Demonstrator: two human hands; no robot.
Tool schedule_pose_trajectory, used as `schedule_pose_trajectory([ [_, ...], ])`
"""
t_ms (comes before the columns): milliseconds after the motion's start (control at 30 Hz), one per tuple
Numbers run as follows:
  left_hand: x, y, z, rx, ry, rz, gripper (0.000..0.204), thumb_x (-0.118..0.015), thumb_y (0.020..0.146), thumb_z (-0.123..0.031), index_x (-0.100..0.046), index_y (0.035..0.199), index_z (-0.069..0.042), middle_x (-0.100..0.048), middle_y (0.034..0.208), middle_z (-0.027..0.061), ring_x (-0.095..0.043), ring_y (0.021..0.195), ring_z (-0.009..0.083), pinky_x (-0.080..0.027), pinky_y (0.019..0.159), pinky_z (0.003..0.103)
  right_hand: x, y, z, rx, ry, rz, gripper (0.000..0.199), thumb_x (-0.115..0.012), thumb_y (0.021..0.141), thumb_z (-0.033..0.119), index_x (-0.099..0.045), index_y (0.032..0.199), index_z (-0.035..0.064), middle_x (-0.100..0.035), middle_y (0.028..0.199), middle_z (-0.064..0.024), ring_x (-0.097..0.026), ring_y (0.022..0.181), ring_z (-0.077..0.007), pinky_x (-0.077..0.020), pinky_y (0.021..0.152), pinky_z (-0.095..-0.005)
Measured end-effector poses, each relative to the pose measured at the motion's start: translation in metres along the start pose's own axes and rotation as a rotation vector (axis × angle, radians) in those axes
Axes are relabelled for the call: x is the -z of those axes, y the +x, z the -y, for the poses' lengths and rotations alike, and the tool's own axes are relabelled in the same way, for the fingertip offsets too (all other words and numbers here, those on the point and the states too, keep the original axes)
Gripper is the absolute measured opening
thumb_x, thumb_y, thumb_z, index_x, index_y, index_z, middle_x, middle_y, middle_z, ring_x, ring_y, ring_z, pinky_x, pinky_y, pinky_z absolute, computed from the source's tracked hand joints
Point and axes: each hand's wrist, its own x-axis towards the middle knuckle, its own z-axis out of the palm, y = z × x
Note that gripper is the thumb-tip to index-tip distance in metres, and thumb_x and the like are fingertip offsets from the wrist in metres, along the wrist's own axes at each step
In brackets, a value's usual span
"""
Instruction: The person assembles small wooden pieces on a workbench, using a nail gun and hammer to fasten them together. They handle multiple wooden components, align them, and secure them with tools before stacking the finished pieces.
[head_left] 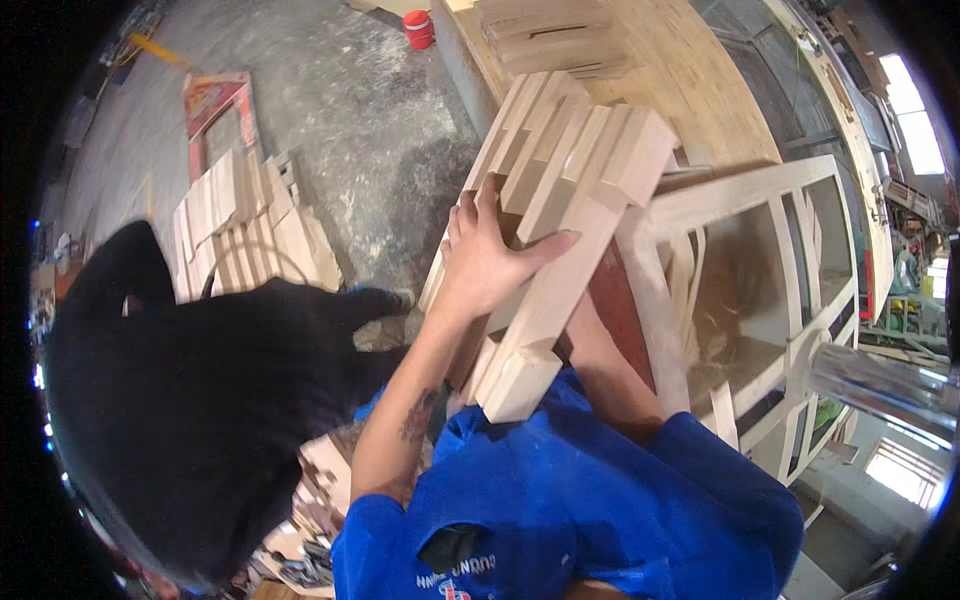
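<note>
A bundle of pale, notched wooden pieces point(560, 280) leans against my front, running from my chest up to the far right. Across its upper face lies my left hand point(490, 250), fingers spread over the strips and thumb hooked on the nearest thick piece, steadying the load. My right forearm point(615, 370) passes underneath the bundle. The hand at its end is hidden by the wood.
A person in black point(210, 400) bends close on my left. Beyond them stand stacked wooden pieces point(250, 230) and a red frame point(220, 110). A wooden table point(690, 90) with boards point(545, 35) is ahead, a red bucket point(419, 30) beside it. A pale wooden frame point(745, 195) stands right.
</note>
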Motion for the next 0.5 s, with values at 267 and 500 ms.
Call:
schedule_pose_trajectory([
  [267, 0.019, 0.207, -0.023, 0.053, -0.123, 0.245, 0.133, -0.072, 0.065, -0.081, -0.023, 0.158, 0.001, -0.022, 0.158, 0.0382, -0.015, 0.150, 0.0542, -0.022, 0.119, 0.062, -0.026, 0.170, 0.113, 0.138, 0.093, -0.152, 0.057, -0.046, 0.101, 0.056, -0.058, 0.131, 0.0090, -0.065, 0.118, -0.0113, -0.064, 0.104, -0.0261, -0.0550, 0.089, -0.0421],
  [500, -0.008, 0.405, -0.022, -0.027, -0.197, 0.638, 0.138, -0.068, 0.066, -0.086, -0.020, 0.158, 0.006, -0.028, 0.153, 0.0414, -0.026, 0.146, 0.0560, -0.026, 0.119, 0.058, -0.030, 0.275, 0.191, 0.279, 0.242, -0.368, 0.055, -0.047, 0.101, 0.055, -0.059, 0.130, 0.0089, -0.065, 0.117, -0.0113, -0.065, 0.103, -0.0262, -0.0555, 0.088, -0.0424],
])
